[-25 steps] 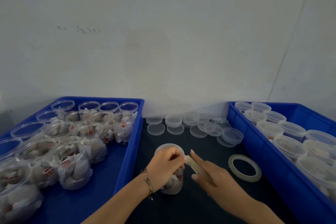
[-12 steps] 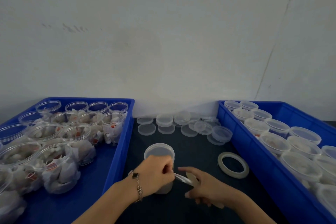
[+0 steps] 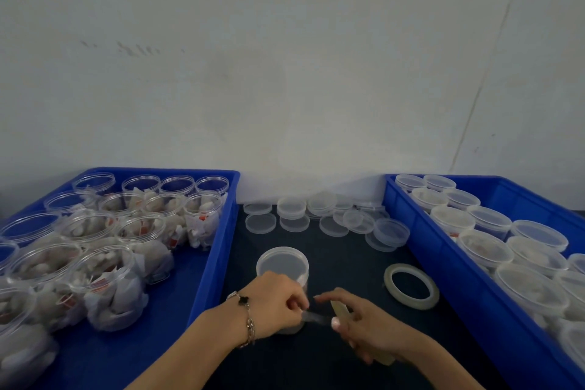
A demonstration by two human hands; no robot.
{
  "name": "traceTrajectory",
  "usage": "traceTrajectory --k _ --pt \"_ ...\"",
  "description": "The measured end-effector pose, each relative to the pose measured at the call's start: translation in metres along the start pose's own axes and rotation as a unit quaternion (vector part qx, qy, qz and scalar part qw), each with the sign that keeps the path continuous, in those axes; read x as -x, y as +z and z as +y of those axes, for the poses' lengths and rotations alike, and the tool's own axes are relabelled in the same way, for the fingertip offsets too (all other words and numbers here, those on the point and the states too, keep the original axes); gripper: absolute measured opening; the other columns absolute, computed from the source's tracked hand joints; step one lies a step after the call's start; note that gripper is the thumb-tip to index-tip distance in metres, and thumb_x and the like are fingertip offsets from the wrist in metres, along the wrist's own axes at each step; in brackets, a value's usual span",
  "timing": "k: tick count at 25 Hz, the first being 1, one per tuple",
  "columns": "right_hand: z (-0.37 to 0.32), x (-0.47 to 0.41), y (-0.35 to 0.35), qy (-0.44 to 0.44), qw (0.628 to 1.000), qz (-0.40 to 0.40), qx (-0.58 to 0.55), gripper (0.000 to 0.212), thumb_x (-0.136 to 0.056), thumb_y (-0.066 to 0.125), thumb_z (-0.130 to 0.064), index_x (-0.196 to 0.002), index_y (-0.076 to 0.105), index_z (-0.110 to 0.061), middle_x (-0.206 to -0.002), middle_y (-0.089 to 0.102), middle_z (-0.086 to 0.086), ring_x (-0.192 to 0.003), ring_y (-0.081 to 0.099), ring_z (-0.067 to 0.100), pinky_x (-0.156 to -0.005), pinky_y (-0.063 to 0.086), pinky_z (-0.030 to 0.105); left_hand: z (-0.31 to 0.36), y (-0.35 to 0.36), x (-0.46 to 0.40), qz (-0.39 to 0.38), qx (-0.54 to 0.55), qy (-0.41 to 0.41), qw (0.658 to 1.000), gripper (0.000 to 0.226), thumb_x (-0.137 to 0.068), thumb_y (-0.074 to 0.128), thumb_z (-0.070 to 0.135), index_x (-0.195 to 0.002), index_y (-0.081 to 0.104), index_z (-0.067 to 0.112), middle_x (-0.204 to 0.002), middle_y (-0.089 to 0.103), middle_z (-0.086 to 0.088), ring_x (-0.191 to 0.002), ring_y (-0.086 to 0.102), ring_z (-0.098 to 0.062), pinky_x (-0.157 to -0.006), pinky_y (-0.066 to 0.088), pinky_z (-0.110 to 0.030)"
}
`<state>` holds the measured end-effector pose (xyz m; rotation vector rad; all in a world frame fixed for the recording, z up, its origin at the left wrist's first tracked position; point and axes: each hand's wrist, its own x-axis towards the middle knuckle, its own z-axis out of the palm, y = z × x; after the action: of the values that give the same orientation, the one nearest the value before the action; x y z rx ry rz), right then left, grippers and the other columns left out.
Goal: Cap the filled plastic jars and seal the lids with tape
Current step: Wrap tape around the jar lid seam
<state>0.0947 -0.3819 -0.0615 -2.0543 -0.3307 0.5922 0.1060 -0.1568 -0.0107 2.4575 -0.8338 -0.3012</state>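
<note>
Two hands [image 3: 278,304] [image 3: 364,323], one capped jar [image 3: 282,264], one tape roll [image 3: 411,285].

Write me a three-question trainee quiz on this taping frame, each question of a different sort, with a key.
1. True or false: the capped jar between the hands stands on the dark mat, not in a bin.
2. Which bin holds the jars that have no lids yet? A. the left blue bin B. the right blue bin C. neither
3. Fill in: the tape roll lies flat on the mat to the ____ of the capped jar.

Key: 1 true. 2 A. 3 right. Note that the left hand and right hand stretch a tape strip between them beside the jar, and the loose lids sit at the back of the mat.
</note>
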Motion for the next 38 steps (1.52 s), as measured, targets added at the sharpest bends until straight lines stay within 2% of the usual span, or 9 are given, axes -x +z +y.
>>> traceTrajectory --k 3,7,13,16,18,21,24,32,38 --pt "0.004 -0.001 0.000 0.012 0.998 -0.031 0.053 0.050 -0.075 0.069 -0.051 -0.117 0.045 -0.061 -0.127 0.048 0.008 -0.069 0.059 0.009 -0.060 0.051 0.021 0.000 0.000 -0.001 -0.035 -0.046 -0.009 0.998 0.020 -0.087 0.057 0.016 -0.100 0.072 0.015 -0.097 0.070 0.002 -0.077 0.057 0.000 -0.073 0.046 -0.010" --pt "0.016 -0.011 0.011 0.041 0.960 0.049 0.273 0.043 -0.057 0.072 -0.063 -0.092 0.046 -0.066 -0.112 0.044 -0.022 -0.099 0.050 -0.001 -0.092 0.045 0.031 0.002 0.002 0.000 -0.102 -0.092 -0.012 0.990 0.018 -0.086 0.059 0.013 -0.098 0.071 0.007 -0.099 0.070 -0.006 -0.092 0.063 -0.012 -0.087 0.050 -0.022" --pt "0.008 0.000 0.011 0.033 0.992 0.054 0.110 0.022 -0.065 0.072 -0.054 -0.077 0.057 -0.043 -0.099 0.064 0.006 -0.076 0.066 0.027 -0.074 0.058 0.041 0.011 -0.001 0.004 -0.095 -0.214 -0.035 0.972 0.021 -0.090 0.051 0.020 -0.072 0.060 0.012 -0.075 0.059 -0.003 -0.081 0.060 -0.019 -0.080 0.052 -0.033" --pt "0.001 0.005 0.009 0.028 0.993 0.098 0.062 0.019 -0.073 0.073 -0.047 -0.077 0.055 -0.040 -0.089 0.060 0.009 -0.050 0.054 0.019 -0.046 0.046 0.025 0.011 -0.006 0.010 -0.067 -0.223 -0.032 0.972 0.030 -0.092 0.045 0.026 -0.063 0.049 0.022 -0.065 0.048 0.006 -0.072 0.054 -0.014 -0.076 0.051 -0.033" --pt "-0.001 0.001 0.012 0.021 0.990 0.129 0.047 0.015 -0.084 0.066 -0.040 -0.077 0.053 -0.038 -0.070 0.058 0.004 -0.042 0.048 0.014 -0.040 0.039 0.023 0.005 -0.007 0.017 -0.034 -0.221 -0.037 0.974 0.029 -0.093 0.044 0.031 -0.069 0.055 0.020 -0.074 0.058 0.003 -0.073 0.057 -0.013 -0.075 0.051 -0.032" --pt "-0.011 -0.013 0.016 0.012 0.981 0.186 0.058 0.018 -0.085 0.065 -0.039 -0.076 0.050 -0.037 -0.055 0.058 0.000 -0.039 0.044 0.011 -0.041 0.038 0.024 -0.009 -0.010 0.025 0.052 -0.203 -0.060 0.976 0.022 -0.088 0.048 0.038 -0.077 0.060 0.024 -0.081 0.062 0.008 -0.077 0.058 -0.006 -0.074 0.049 -0.026" --pt "-0.020 -0.026 0.014 -0.021 0.968 0.229 0.099 0.021 -0.086 0.063 -0.040 -0.075 0.046 -0.036 -0.068 0.064 0.004 -0.045 0.046 0.008 -0.047 0.040 0.027 -0.017 -0.010 0.022 0.110 -0.208 -0.085 0.968 0.017 -0.085 0.051 0.040 -0.071 0.050 0.032 -0.075 0.055 0.012 -0.078 0.056 -0.004 -0.072 0.047 -0.024" --pt "-0.021 -0.039 0.014 -0.056 0.953 0.249 0.165 0.025 -0.087 0.061 -0.042 -0.074 0.042 -0.034 -0.063 0.058 -0.001 -0.047 0.048 0.004 -0.053 0.048 0.033 -0.031 -0.009 0.014 0.116 -0.189 -0.131 0.966 0.018 -0.088 0.053 0.039 -0.085 0.066 0.026 -0.082 0.066 0.009 -0.079 0.061 -0.006 -0.072 0.051 -0.025" --pt "-0.017 -0.045 0.014 -0.055 0.955 0.253 0.147 0.021 -0.084 0.064 -0.045 -0.085 0.044 -0.049 -0.066 0.059 -0.001 -0.046 0.049 0.004 -0.052 0.049 0.032 -0.036 -0.010 0.013 0.130 -0.190 -0.122 0.966 0.020 -0.090 0.051 0.044 -0.085 0.063 0.029 -0.073 0.055 0.016 -0.077 0.058 -0.003 -0.069 0.047 -0.022"
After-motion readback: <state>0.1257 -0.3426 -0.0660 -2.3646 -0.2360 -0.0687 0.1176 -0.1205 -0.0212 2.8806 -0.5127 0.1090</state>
